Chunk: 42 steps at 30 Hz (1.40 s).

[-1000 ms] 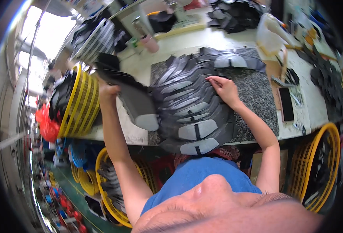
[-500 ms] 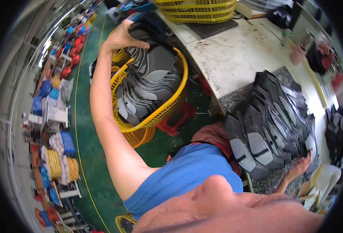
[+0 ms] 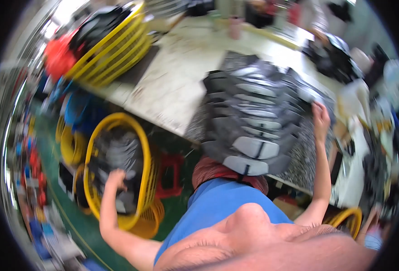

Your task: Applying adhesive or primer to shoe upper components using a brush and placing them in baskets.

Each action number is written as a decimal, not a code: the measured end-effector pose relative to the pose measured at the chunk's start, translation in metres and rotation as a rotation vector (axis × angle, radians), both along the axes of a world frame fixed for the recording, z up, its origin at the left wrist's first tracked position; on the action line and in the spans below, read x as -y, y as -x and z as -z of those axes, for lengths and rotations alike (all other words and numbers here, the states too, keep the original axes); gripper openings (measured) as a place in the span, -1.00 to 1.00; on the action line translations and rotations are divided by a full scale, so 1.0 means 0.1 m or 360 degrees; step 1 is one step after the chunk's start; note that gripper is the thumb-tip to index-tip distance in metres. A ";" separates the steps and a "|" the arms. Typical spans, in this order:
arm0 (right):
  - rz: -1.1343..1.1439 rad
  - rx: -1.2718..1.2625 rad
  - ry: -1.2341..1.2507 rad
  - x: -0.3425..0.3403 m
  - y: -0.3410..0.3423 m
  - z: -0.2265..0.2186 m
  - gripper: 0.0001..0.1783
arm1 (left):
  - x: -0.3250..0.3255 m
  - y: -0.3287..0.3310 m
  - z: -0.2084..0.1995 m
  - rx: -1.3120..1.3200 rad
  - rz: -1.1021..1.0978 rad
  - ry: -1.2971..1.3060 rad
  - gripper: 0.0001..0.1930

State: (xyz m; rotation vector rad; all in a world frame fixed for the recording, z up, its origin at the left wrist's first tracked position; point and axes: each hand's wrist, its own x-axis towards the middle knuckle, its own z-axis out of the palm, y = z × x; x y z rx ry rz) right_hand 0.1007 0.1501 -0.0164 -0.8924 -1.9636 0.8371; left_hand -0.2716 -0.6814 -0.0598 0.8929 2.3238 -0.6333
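Overlapping dark grey cut-out pieces (image 3: 253,122) with light grey patches lie in rows on a speckled grey mat (image 3: 294,167) before me. At their right edge, my right hand (image 3: 321,119) has its fingertips closed on the end of a grey piece (image 3: 305,90). To my left, my left hand (image 3: 117,179) hangs over a yellow plastic basket (image 3: 146,158), fingers apart, with nothing visible in it. More dark grey pieces (image 3: 118,149) fill that basket, blurred by motion.
A larger yellow basket (image 3: 113,54) with dark material and a red bag (image 3: 59,56) stands on the white worktable (image 3: 172,77). Under the table edge is a red stool (image 3: 168,176). Another person's hand (image 3: 318,34) works across the table, by dark pieces (image 3: 330,58).
The view has swung to the right. My left hand has come off the stack of pieces in the basket and drawn back nearer me. My right hand stays by the right edge of the rows.
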 end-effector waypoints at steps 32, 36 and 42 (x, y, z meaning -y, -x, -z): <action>-0.0623 0.0195 -0.0604 1.71 0.02 -1.08 -0.75 | -4.37 -1.79 -1.42 0.1087 0.0390 -0.2464 -0.45; -0.1232 0.0112 -0.0299 2.52 -0.04 -1.01 -0.65 | -4.35 -1.94 -1.53 0.2192 0.0075 -0.1955 -0.15; -0.0940 0.0046 -0.0021 2.59 -0.11 -0.91 -0.74 | -4.30 -1.63 -1.33 0.1402 0.0412 -0.2277 -0.94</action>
